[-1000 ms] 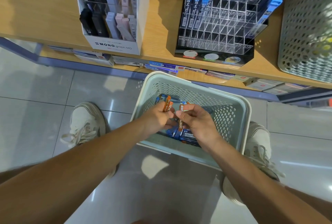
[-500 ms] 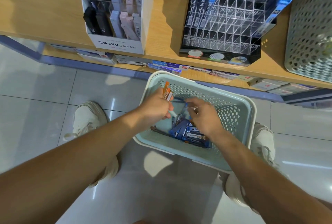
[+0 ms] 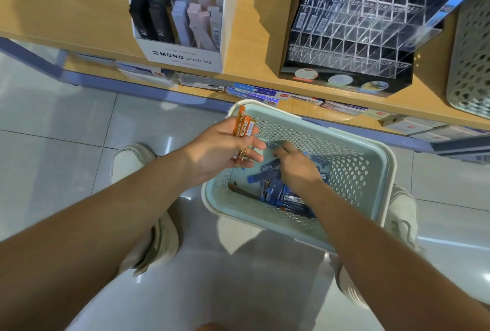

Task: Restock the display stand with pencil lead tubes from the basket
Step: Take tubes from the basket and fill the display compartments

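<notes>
the left grip [image 3: 222,150] holds a small bunch of orange lead tubes [image 3: 244,129] between thumb and fingers, above the near-left corner of the basket [image 3: 381,160]. the right grip [image 3: 297,168] is down inside the basket, fingers bent into a heap of blue lead tubes [image 3: 265,177]; whether it has one pinched i cannot tell.

the basket is pale green with perforated walls and a cream rim. it sits on a glossy pale tile floor [image 3: 66,131] between two light lace-up shoes [image 3: 403,208].

behind it runs a wooden shelf [image 3: 252,38]. on it stands the display stand [image 3: 358,33], clear plastic with rows of small square slots, most of them bare, with blue-capped tubes upright in its back-left and right slots. to its left is a white mono box [image 3: 183,57] of black, grey and pink cases, and at the far right a grey perforated bin [image 3: 472,52]. a lower shelf carries flat boxes [image 3: 254,91].

the tubes are slim, flat and printed with small labels.
</notes>
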